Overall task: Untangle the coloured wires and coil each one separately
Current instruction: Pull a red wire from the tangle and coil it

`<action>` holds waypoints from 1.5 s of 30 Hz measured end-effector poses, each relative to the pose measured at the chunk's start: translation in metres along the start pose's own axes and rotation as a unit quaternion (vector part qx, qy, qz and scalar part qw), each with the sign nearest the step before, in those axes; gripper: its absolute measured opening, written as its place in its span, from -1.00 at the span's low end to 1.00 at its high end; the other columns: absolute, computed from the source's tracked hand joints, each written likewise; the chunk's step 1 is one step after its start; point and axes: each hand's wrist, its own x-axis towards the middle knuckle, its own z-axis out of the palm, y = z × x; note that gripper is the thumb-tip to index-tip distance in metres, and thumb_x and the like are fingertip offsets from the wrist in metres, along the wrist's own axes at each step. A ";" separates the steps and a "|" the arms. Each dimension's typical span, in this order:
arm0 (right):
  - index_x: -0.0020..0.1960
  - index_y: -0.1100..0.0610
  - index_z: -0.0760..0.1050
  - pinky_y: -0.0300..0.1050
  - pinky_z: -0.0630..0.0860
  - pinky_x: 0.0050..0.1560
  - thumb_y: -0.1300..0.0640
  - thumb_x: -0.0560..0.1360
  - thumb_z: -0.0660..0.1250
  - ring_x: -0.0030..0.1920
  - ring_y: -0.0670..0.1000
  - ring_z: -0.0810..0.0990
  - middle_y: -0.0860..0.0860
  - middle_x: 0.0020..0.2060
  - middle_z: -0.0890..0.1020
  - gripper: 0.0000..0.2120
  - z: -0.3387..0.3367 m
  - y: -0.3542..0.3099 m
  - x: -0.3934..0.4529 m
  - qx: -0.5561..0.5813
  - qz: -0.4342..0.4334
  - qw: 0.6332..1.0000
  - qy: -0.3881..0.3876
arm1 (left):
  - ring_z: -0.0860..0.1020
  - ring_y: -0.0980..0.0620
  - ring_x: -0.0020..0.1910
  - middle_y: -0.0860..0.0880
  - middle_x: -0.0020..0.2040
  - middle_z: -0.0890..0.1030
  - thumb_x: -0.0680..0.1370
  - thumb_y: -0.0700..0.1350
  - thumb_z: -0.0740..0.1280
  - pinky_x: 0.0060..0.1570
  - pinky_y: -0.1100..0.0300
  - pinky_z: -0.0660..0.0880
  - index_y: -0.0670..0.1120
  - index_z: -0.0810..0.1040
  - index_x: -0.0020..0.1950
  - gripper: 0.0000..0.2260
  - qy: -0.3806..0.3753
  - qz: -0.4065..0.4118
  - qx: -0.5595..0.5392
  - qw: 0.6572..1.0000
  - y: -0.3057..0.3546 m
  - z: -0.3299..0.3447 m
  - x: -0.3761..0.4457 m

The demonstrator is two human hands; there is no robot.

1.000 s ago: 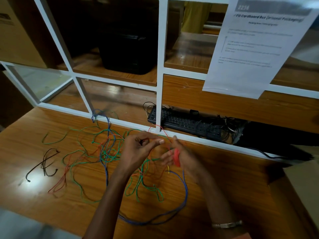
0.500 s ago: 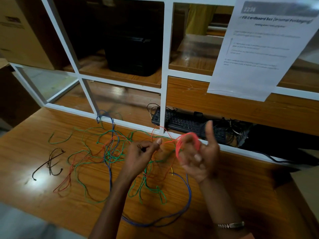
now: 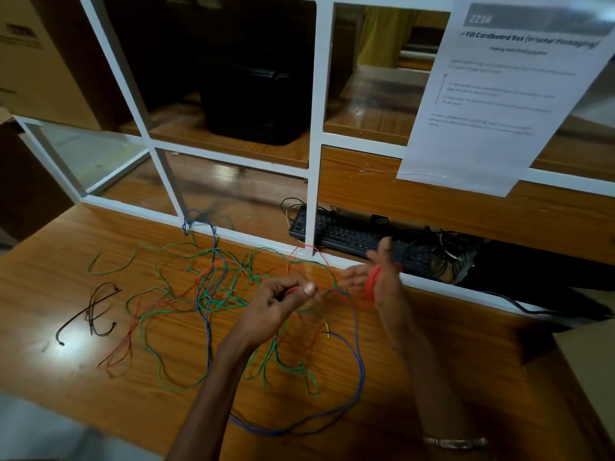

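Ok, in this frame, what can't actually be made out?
Head view only:
- Right hand: motion-blurred, so how many turns of red wire wrap it is unclear.
- Left hand: its fingers cover where it pinches the wire.
- Paper sheet: small print blurred; right side cut by the frame edge.
- Keyboard: partly behind the white frame.

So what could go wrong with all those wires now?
The red wire being wound round the right hand runs back into the tangle of green wire and blue wire, so pulling might tighten a knot. The left hand only pinches it, so it could slip. The blue wire loops near the table edge and might slide off.
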 end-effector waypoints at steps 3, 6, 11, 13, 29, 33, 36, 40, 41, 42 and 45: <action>0.51 0.29 0.33 -0.07 0.53 -0.26 -0.68 0.17 0.00 -0.44 0.12 0.66 0.17 -0.40 0.68 0.28 0.017 0.007 0.002 -0.040 0.105 0.988 -0.107 | 0.47 -0.12 -0.16 -0.34 -0.17 0.59 0.58 0.06 0.39 -0.14 0.12 0.35 -0.14 0.70 -0.13 -0.71 0.072 0.024 -0.012 0.997 0.002 -0.002 0.007; 0.55 0.27 0.29 -0.12 0.50 -0.37 -0.66 0.35 -0.15 -0.54 0.05 0.56 0.03 -0.43 0.67 0.19 0.029 0.008 -0.011 -0.105 0.118 0.963 -0.217 | 0.51 -0.13 -0.18 -0.38 -0.18 0.60 0.60 -0.04 0.48 -0.12 0.11 0.41 -0.12 0.73 -0.12 -0.82 0.127 0.024 -0.007 0.992 0.002 -0.005 0.010; 0.15 0.42 0.62 -0.19 0.09 -0.60 -0.68 0.39 -0.08 -0.68 -0.08 0.29 0.12 -0.53 0.54 0.18 0.026 0.006 -0.026 -0.061 0.132 0.887 -0.438 | 0.45 -0.04 -0.29 -0.25 -0.29 0.61 0.49 -0.17 0.58 -0.26 0.18 0.41 -0.11 0.75 -0.14 -0.95 0.163 -0.013 0.019 0.986 0.002 -0.009 0.009; 0.17 0.52 0.54 -0.12 -0.05 -0.65 -0.64 0.42 -0.04 -0.73 -0.06 0.23 0.09 -0.59 0.49 0.18 0.023 0.002 -0.023 0.046 0.138 0.853 -0.502 | 0.59 -0.01 -0.24 -0.12 -0.21 0.73 0.49 -0.17 0.57 -0.20 0.16 0.50 -0.09 0.77 -0.14 -0.97 0.151 -0.013 0.011 0.988 0.001 -0.010 0.007; 0.42 0.39 0.46 -0.21 0.32 -0.38 -0.52 0.53 0.10 -0.54 -0.11 0.25 -0.04 -0.47 0.42 -0.01 -0.016 -0.016 -0.021 0.541 -0.041 0.826 -0.153 | 0.28 -0.08 -0.33 -0.31 -0.37 0.37 0.62 0.19 0.36 -0.28 -0.04 0.21 -0.05 0.73 -0.13 -0.65 -0.014 -0.046 0.064 0.997 -0.014 0.009 0.002; 0.46 0.36 0.41 -0.15 0.26 -0.19 -0.50 0.53 0.12 -0.41 -0.07 0.33 0.05 -0.28 0.53 -0.04 -0.012 -0.016 -0.018 0.445 -0.057 0.892 -0.046 | 0.30 0.06 -0.39 -0.02 -0.41 0.40 0.67 0.08 0.37 -0.33 0.15 0.21 0.01 0.74 -0.13 -0.74 -0.055 -0.070 0.118 0.989 -0.008 0.013 0.002; 0.42 0.26 0.35 -0.09 0.41 -0.16 -0.43 0.54 0.13 -0.34 -0.01 0.46 0.13 -0.22 0.61 -0.18 -0.004 -0.015 -0.014 0.250 -0.059 0.966 0.012 | 0.30 0.10 -0.39 -0.01 -0.38 0.37 0.68 0.05 0.38 -0.35 0.15 0.22 -0.13 0.65 -0.18 -0.67 -0.094 -0.050 0.142 0.984 -0.005 0.010 -0.002; 0.17 0.24 0.55 -0.08 0.48 -0.04 -0.42 0.48 0.10 -0.36 0.01 0.60 0.09 -0.35 0.65 -0.25 0.011 -0.010 -0.017 -0.024 0.005 0.999 -0.035 | 0.37 0.10 -0.39 -0.02 -0.41 0.43 0.61 0.07 0.46 -0.36 0.06 0.28 -0.08 0.69 -0.20 -0.72 -0.027 -0.013 0.169 0.985 0.000 0.009 -0.002; 0.09 0.27 0.61 -0.11 0.48 -0.09 -0.44 0.49 0.08 -0.34 -0.01 0.64 0.11 -0.35 0.68 -0.21 0.014 -0.009 -0.020 -0.088 0.018 0.994 -0.053 | 0.38 0.07 -0.39 -0.07 -0.42 0.44 0.58 0.07 0.50 -0.37 0.02 0.29 -0.02 0.72 -0.19 -0.78 -0.004 -0.008 0.170 0.985 0.002 0.008 -0.002; 0.02 0.25 0.65 -0.10 0.50 -0.11 -0.46 0.51 0.06 -0.31 -0.01 0.67 0.16 -0.31 0.70 -0.21 0.017 -0.007 -0.023 -0.133 0.030 0.988 -0.075 | 0.38 0.03 -0.40 -0.13 -0.42 0.46 0.56 0.06 0.53 -0.38 0.00 0.30 0.04 0.74 -0.19 -0.83 0.015 0.001 0.173 0.985 0.004 0.007 -0.001; 0.01 0.12 0.62 0.00 0.58 -0.08 -0.50 0.56 -0.05 -0.33 0.12 0.62 0.29 -0.23 0.69 -0.23 0.019 -0.001 -0.032 -0.157 0.080 0.969 -0.175 | 0.49 -0.12 -0.38 -0.15 -0.37 0.58 0.48 0.05 0.60 -0.36 0.00 0.38 0.07 0.76 -0.19 -0.90 0.060 0.009 0.172 0.983 0.006 0.000 -0.003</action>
